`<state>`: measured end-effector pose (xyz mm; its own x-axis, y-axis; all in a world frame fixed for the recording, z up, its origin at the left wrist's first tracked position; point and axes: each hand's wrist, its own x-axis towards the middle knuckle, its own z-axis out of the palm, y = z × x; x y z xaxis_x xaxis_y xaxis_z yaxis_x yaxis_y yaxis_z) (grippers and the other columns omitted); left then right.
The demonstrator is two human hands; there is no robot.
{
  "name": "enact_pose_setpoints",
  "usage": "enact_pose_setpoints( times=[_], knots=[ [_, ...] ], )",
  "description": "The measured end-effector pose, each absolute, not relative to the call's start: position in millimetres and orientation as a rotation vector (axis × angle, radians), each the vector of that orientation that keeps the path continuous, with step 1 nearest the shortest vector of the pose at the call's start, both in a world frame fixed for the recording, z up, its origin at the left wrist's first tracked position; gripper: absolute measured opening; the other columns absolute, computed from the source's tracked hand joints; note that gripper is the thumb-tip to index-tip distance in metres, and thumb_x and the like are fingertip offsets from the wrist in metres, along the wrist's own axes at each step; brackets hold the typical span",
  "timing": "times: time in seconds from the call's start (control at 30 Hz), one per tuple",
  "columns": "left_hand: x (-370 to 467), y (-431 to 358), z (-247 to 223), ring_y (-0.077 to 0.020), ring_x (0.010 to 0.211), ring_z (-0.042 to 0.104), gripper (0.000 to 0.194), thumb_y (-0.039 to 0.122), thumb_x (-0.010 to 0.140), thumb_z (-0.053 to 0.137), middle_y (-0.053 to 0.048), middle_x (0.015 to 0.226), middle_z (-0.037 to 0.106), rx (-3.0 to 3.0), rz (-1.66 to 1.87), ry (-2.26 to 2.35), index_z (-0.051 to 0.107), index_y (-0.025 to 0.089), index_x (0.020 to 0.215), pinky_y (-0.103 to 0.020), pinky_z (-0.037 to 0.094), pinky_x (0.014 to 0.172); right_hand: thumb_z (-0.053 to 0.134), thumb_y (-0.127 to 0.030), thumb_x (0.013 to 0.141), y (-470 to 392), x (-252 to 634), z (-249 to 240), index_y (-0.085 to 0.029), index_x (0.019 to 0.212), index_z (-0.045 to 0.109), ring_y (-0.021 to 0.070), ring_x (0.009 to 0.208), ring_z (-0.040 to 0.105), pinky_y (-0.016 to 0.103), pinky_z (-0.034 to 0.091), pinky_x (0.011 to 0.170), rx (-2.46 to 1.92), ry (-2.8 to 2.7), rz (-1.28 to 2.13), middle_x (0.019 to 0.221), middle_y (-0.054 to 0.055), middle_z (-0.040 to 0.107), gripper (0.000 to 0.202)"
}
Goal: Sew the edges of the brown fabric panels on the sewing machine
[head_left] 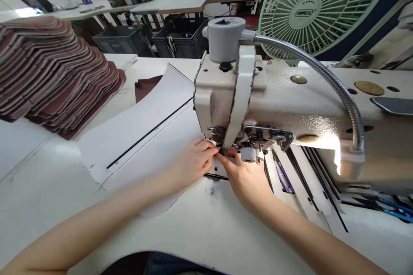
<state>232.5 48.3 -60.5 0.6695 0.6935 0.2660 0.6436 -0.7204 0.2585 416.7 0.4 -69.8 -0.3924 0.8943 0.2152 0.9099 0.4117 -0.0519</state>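
Note:
A white fabric panel (155, 116) with a long black strip (150, 133) along it lies on the table, its right end at the head of a sewing machine (222, 94). My left hand (198, 161) is closed at the panel's edge, fingertips pinched beside the presser foot area. Close by, my right hand (250, 178) rests under the machine head, its fingers bent and one fingertip nearly meeting the left fingers. A small dark bit shows between the fingertips; its kind is unclear. The machine head partly hides the right fingers and the needle.
A tall stack of brown fabric pieces (61, 73) stands at the left. Right of the needle lie purple-handled snips (284, 178), black strips (301, 176) and blue-handled scissors (395, 210). A green fan (303, 13) and a flexible lamp neck (325, 68) rise behind. Grey crates (180, 36) sit beyond.

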Motion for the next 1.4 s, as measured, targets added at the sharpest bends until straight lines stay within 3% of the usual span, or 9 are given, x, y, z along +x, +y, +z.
enact_pose_setpoints(
  times=[0.17, 0.3, 0.5, 1.03, 1.2, 1.3, 1.4],
  knots=[
    [226.3, 45.1, -71.1, -0.0222, 0.099, 0.06, 0.027, 0.007, 0.09, 0.042, -0.009, 0.102, 0.068, 2.952, 0.637, 0.943, 0.059, 0.011, 0.11, -0.036, 0.053, 0.086, 0.042, -0.017, 0.093, -0.3, 420.4, -74.6, -0.026, 0.111, 0.069, 0.0112, 0.056, 0.047, 0.032, 0.03, 0.071, -1.521, -2.335, 0.01, 0.094, 0.007, 0.066, 0.034],
    [226.4, 45.8, -70.4, -0.0222, 0.105, 0.06, 0.029, 0.009, 0.092, 0.041, -0.009, 0.106, 0.069, 2.968, 0.613, 0.959, 0.058, 0.012, 0.114, -0.037, 0.053, 0.09, 0.042, -0.018, 0.093, 0.9, 421.7, -77.7, -0.026, 0.115, 0.068, 0.014, 0.064, 0.052, 0.031, 0.032, 0.07, -1.45, -2.329, 0.011, 0.092, 0.007, 0.065, 0.034],
    [229.2, 49.3, -68.4, -0.0217, 0.098, 0.06, 0.021, 0.006, 0.087, 0.044, -0.009, 0.096, 0.068, 2.946, 0.622, 0.958, 0.06, 0.011, 0.1, -0.034, 0.053, 0.087, 0.044, -0.02, 0.093, 1.0, 423.1, -80.0, -0.027, 0.127, 0.061, 0.0185, 0.072, 0.054, 0.031, 0.035, 0.069, -1.438, -2.346, 0.001, 0.091, 0.008, 0.066, 0.039],
    [224.5, 48.3, -81.2, -0.0205, 0.1, 0.059, 0.02, 0.008, 0.088, 0.046, -0.008, 0.106, 0.068, 2.888, 0.57, 0.944, 0.063, 0.013, 0.095, -0.033, 0.05, 0.091, 0.036, -0.022, 0.096, -1.1, 420.2, -76.8, -0.023, 0.115, 0.067, 0.0225, 0.082, 0.058, 0.029, 0.029, 0.056, -1.397, -2.359, -0.176, 0.098, 0.009, 0.066, 0.036],
    [224.7, 51.2, -76.4, -0.0182, 0.098, 0.061, 0.02, 0.016, 0.089, 0.046, -0.006, 0.106, 0.07, 2.897, 0.636, 1.025, 0.066, 0.017, 0.09, -0.032, 0.047, 0.089, 0.038, -0.022, 0.095, -0.9, 421.3, -78.4, -0.022, 0.113, 0.067, 0.0216, 0.08, 0.059, 0.028, 0.027, 0.052, -1.377, -2.378, -0.188, 0.098, 0.009, 0.065, 0.035],
    [220.5, 59.1, -64.1, -0.023, 0.114, 0.056, 0.024, 0.027, 0.09, 0.048, -0.006, 0.121, 0.065, 2.928, 0.669, 1.228, 0.067, 0.019, 0.102, -0.037, 0.041, 0.098, 0.039, -0.023, 0.095, 0.4, 421.2, -79.1, -0.021, 0.113, 0.066, 0.0221, 0.082, 0.059, 0.029, 0.03, 0.055, -1.336, -2.377, -0.169, 0.098, 0.009, 0.065, 0.033],
    [213.6, 73.3, -54.9, -0.0361, 0.136, 0.035, 0.04, 0.039, 0.09, 0.051, -0.01, 0.145, 0.045, 2.821, 0.497, 1.657, 0.058, 0.023, 0.127, -0.051, 0.029, 0.107, 0.038, -0.022, 0.097, 1.6, 420.7, -79.4, -0.019, 0.108, 0.068, 0.0222, 0.084, 0.06, 0.031, 0.035, 0.062, -1.287, -2.348, -0.159, 0.097, 0.008, 0.065, 0.032]
  ],
)
